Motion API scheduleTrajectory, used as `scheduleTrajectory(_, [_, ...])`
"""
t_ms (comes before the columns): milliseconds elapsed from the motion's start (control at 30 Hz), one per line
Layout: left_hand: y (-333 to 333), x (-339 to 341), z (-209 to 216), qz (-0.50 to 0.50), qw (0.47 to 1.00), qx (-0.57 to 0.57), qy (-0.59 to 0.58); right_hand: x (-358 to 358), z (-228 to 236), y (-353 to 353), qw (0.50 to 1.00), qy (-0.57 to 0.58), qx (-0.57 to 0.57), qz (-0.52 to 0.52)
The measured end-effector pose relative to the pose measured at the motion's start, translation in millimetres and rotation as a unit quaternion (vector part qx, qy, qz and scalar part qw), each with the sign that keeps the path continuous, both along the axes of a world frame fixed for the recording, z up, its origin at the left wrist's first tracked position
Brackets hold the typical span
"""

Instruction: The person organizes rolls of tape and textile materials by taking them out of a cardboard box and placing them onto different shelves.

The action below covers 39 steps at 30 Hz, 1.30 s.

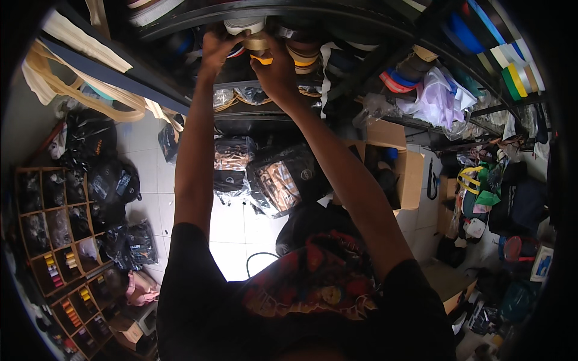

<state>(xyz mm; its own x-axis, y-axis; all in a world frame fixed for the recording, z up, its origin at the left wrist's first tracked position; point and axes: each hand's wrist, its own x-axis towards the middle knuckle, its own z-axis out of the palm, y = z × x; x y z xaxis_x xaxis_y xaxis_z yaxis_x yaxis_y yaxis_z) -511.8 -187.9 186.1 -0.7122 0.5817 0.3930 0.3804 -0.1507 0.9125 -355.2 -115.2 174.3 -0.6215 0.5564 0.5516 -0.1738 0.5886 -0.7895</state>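
Observation:
Both my arms are raised toward a dark shelf at the top of the view, where rolls of strap or ribbon are stacked. My left hand (pixel 217 53) is at the left side of a white roll (pixel 245 24) and a tan roll (pixel 257 42), its fingers curled against them. On the other side, my right hand (pixel 277 71) presses against the same rolls, its thumb near a yellow-orange roll (pixel 262 59) below. Parts of the fingers are hidden behind the rolls and in shadow. More brown and yellow rolls (pixel 303 57) stand just right of my right hand.
Cream straps (pixel 90 42) hang at upper left. Coloured rolls (pixel 518 78) and a pale purple plastic bag (pixel 438 99) fill the right shelf. Below are packed bags (pixel 280 183), an open cardboard box (pixel 411 180) and a wooden compartment rack (pixel 45 222) with thread spools.

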Motion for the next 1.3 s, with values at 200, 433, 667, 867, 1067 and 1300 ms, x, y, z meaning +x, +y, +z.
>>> scheduleTrajectory(200, [-8.2, 6.8, 0.4, -0.015, 1.000, 0.011, 0.004, 67.9, -32.3, -0.8, 0.996, -0.054, -0.062, 0.041])
scheduleTrajectory(433, [-4.7, 2.9, -2.5, -0.003, 1.000, -0.016, -0.005, 177.3, -112.7, 1.1, 0.974, -0.162, -0.146, 0.064])
scheduleTrajectory(667, [-10.4, -16.1, -13.8, 0.020, 1.000, -0.002, -0.018, 319.7, -179.9, 23.8, 0.909, -0.375, -0.155, 0.096])
scheduleTrajectory(867, [-9.1, -35.2, -15.9, 0.027, 0.957, 0.042, -0.284, 420.6, -213.7, 62.1, 0.854, -0.406, -0.324, 0.035])
scheduleTrajectory(1067, [-10.1, -27.7, -16.2, 0.141, 0.972, -0.017, -0.187, 487.6, -239.7, 119.6, 0.854, -0.496, -0.144, -0.062])
scheduleTrajectory(1300, [-8.2, -6.8, -22.9, 0.340, 0.917, -0.178, -0.107, 501.0, -275.1, 164.8, 0.836, -0.416, -0.084, -0.348])
